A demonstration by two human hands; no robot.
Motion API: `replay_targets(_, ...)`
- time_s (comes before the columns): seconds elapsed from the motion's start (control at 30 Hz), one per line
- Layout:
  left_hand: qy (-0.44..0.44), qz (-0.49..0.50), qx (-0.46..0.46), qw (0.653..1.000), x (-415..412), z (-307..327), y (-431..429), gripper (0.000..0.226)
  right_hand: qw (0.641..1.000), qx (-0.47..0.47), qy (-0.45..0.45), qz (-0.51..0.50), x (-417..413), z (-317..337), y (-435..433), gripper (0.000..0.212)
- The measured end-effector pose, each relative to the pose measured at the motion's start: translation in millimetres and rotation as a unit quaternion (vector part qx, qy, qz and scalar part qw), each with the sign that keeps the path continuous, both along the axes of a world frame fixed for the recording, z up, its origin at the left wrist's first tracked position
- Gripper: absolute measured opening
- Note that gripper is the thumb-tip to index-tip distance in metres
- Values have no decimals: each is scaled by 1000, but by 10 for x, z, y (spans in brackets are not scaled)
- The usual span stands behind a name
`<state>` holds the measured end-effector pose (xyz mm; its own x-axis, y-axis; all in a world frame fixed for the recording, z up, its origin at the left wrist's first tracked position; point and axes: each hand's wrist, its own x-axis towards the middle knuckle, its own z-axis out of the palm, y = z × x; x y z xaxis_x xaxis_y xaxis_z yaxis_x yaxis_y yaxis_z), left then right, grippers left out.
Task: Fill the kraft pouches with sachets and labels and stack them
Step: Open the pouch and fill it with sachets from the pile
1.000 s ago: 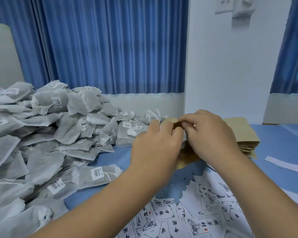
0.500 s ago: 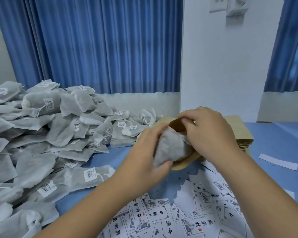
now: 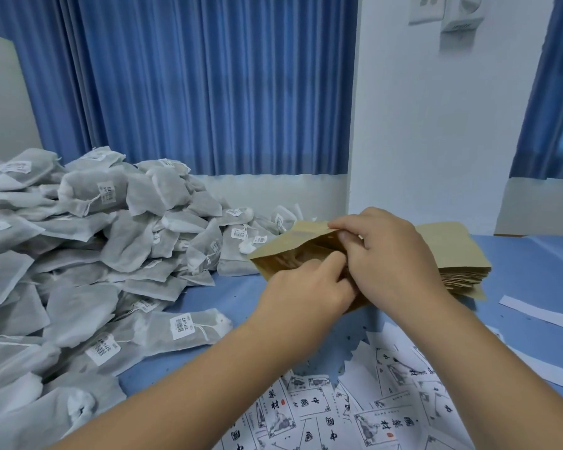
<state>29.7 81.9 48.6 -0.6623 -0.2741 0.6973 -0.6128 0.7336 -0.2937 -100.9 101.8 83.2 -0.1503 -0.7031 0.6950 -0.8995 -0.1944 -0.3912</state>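
Observation:
A kraft pouch (image 3: 293, 251) lies tilted above the blue table, its open mouth facing me. My right hand (image 3: 390, 254) pinches the pouch's upper lip between thumb and fingers. My left hand (image 3: 306, 290) is at the pouch's mouth with curled fingers pushed in; the sachet it carried is hidden inside. A big heap of white mesh sachets (image 3: 111, 254) with barcode tags fills the left side. Printed paper labels (image 3: 355, 410) lie scattered near the front edge. A stack of flat kraft pouches (image 3: 459, 254) sits behind my right hand.
Blue curtains and a white wall pillar stand behind the table. Several blank white paper strips (image 3: 537, 311) lie on the blue tabletop (image 3: 234, 297) at the right. One sachet (image 3: 176, 329) lies apart from the heap, near my left forearm.
Half a second ago my left hand held a grey sachet at the pouch mouth; now the sachet is out of sight inside the pouch, and the pouch has swung left and opened wider.

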Motion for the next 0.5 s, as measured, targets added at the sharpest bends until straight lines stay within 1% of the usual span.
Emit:
replay_targets(0.07, -32, 36, 22, 999, -53, 26, -47, 33, 1000, 1, 2, 4, 23, 10, 15, 27)
replay_targets(0.1, -38, 47, 40, 997, -75, 46, -70, 34, 1000, -5, 5, 6, 32, 22, 26, 27)
replay_targets(0.2, -48, 91, 78, 992, -129, 74, -197, 17, 999, -39, 18, 4, 53, 58, 65, 23)
replay_targets(0.27, -65, 112, 102, 986, -130, 86, -302, 20, 998, -47, 40, -12, 67, 62, 81, 20)
replay_targets(0.33, -52, 75, 160, 983, -123, 95, -337, 28, 996, -47, 67, -28, 75, 48, 89, 20)
replay_targets(0.4, -13, 15, 202, 979, -95, 95, -314, 32, 995, -56, 79, -40, 65, 36, 94, 19)
replay_targets(0.47, 19, -53, 218, 974, -19, 70, -253, 35, 993, -68, 82, -54, 41, 30, 90, 18)
replay_targets(0.5, 20, -74, 216, 973, 38, 54, -216, 39, 992, -73, 81, -60, 28, 26, 82, 18)
